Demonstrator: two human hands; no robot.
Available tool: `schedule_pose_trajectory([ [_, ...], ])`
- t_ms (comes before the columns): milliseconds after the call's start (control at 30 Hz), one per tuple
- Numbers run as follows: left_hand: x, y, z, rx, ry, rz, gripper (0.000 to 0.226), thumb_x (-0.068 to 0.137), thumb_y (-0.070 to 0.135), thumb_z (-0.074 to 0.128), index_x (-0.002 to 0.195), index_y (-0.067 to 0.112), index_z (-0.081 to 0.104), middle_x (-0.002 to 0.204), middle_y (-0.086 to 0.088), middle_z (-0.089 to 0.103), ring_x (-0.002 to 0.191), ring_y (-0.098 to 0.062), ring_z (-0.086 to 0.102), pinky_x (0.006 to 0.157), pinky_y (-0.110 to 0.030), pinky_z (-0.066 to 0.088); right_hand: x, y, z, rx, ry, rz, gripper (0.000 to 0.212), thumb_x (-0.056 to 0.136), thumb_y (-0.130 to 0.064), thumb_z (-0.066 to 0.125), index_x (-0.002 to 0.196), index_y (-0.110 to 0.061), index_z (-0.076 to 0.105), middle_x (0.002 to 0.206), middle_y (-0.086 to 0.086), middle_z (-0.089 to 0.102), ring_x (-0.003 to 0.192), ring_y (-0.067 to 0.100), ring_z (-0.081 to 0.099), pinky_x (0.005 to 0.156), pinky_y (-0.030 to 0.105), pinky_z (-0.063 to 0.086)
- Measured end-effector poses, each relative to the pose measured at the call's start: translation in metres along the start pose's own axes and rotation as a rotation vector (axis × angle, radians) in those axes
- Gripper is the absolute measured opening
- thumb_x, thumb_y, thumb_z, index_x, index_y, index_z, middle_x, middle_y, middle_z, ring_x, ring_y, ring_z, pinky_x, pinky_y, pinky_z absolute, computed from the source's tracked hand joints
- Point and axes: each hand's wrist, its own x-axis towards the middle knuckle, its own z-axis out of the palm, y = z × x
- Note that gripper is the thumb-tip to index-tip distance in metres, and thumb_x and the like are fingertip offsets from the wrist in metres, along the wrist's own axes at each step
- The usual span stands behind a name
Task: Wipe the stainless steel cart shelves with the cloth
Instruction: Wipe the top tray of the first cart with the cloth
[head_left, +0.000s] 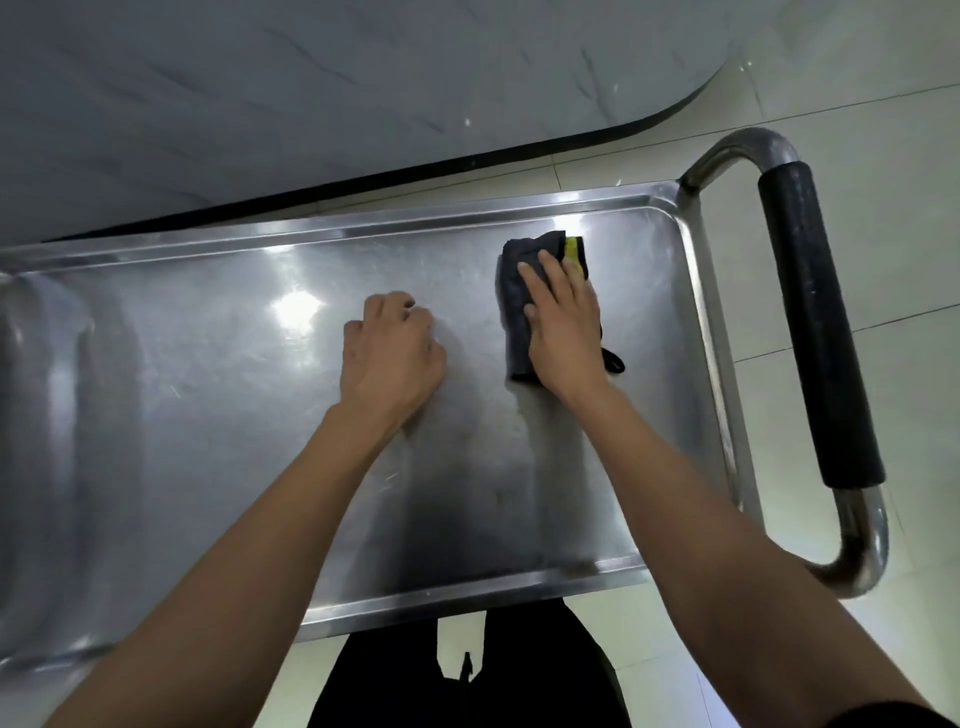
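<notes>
The stainless steel top shelf (218, 395) of the cart fills the middle of the head view, shiny with a raised rim. A folded dark grey cloth (514, 306) with a yellow edge lies on the shelf near its far right corner. My right hand (563, 332) presses flat on the cloth with straight fingers. My left hand (392, 353) rests on the bare shelf to the left of the cloth, fingers curled under, holding nothing.
The cart's push handle (815, 322), a steel tube with a black foam grip, juts out on the right. A grey marbled counter (311, 93) runs along the far side. Pale floor tiles (893, 156) surround the cart. My dark clothing shows below the near rim.
</notes>
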Motion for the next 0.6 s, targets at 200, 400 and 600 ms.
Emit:
schedule_pose_trajectory([
  [200,-0.023,-0.037,0.013,0.017,-0.057,0.073,0.038,0.094,0.020,0.054,0.130,0.014,0.064,0.143,-0.004,0.049,0.132,-0.025,0.043,0.095,-0.047,0.048,-0.009,-0.075,0.031,0.029,-0.054,-0.142,0.047,0.104,-0.023,0.040,0.151,-0.022,0.037,0.162,0.001,0.025,0.152,0.025,0.012,0.122,0.046,0.017],
  [400,-0.026,-0.050,0.008,0.039,-0.053,0.126,0.044,0.093,0.021,0.048,0.136,0.023,0.055,0.149,0.003,0.044,0.139,-0.017,0.036,0.098,-0.048,0.031,-0.016,-0.095,0.037,0.052,-0.087,-0.149,0.051,0.105,-0.035,0.035,0.154,-0.025,0.031,0.164,-0.002,0.018,0.153,0.021,0.006,0.124,0.044,0.008],
  [600,-0.030,-0.052,0.007,0.082,-0.067,0.162,0.053,0.089,0.021,0.052,0.142,0.022,0.048,0.150,0.002,0.040,0.139,-0.017,0.034,0.100,-0.050,0.030,-0.020,-0.092,0.033,-0.006,-0.087,-0.155,0.057,0.103,-0.040,0.037,0.157,-0.025,0.023,0.166,-0.001,0.011,0.153,0.021,0.001,0.125,0.042,0.005],
])
